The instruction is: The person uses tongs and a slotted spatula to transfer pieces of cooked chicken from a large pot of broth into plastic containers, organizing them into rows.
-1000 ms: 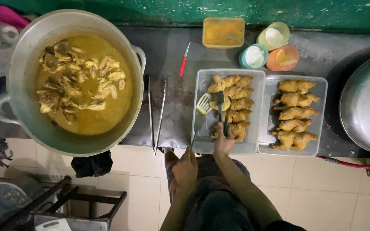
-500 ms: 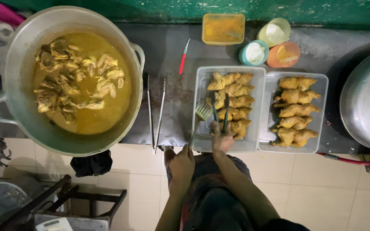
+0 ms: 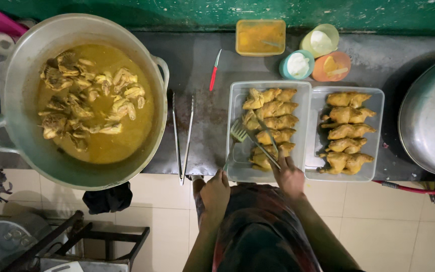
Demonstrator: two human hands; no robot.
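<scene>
Right hand is closed around the handle end of a pair of tongs; the tong arms run up and left from the hand, tips set among the chicken pieces in the clear tray directly ahead of it. Left hand is clenched on the handle of a slotted spatula, whose head is held just ahead and to the right of the hand, over the bare left part of the same tray, close beside the chicken. Whether the tong tips are pinching a piece cannot be told. A second tray with more chicken is seen just right of the right hand, touching the first tray. A spare pair of tongs is laid on the counter left of the left hand; further left a large pot of chicken in yellow broth is seen. Beyond the trays, far from both hands: a red-handled knife, an orange container, three small bowls.
</scene>
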